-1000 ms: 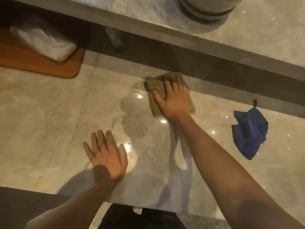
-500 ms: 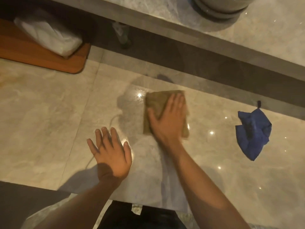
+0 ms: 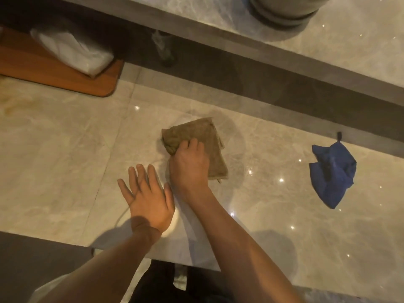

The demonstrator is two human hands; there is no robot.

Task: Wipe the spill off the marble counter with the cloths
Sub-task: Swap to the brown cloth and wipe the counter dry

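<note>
Nearest, two bare forearms reach in from the bottom edge over the pale, glossy marble bench (image 3: 65,162). The left hand (image 3: 148,200) lies flat on the stone, palm down, fingers spread and holding nothing, close to the bench's near edge. Just beside it, thumb nearly touching the other wrist, the right hand (image 3: 189,165) presses down on a folded brown cloth (image 3: 196,136), its fingers curled over the cloth's left edge and bunching the fabric there. That cloth sits near the middle of the bench, its far corner pointing toward the back ledge and its right side lying flat and uncovered. Whether any wet film remains around it is hard to tell; the stone shows only small bright reflections of lights.

Well apart to the right, a crumpled blue cloth (image 3: 332,171) rests on the bench with a small dark loop at its far tip, touched by neither hand.

Farther back on the left, an orange-brown wooden board (image 3: 32,68) carries a white plastic-wrapped bundle (image 3: 72,49). Beyond a dark recessed strip, a raised marble ledge (image 3: 360,47) holds the rounded base of a grey pot (image 3: 284,12), cut off by the top edge.
</note>
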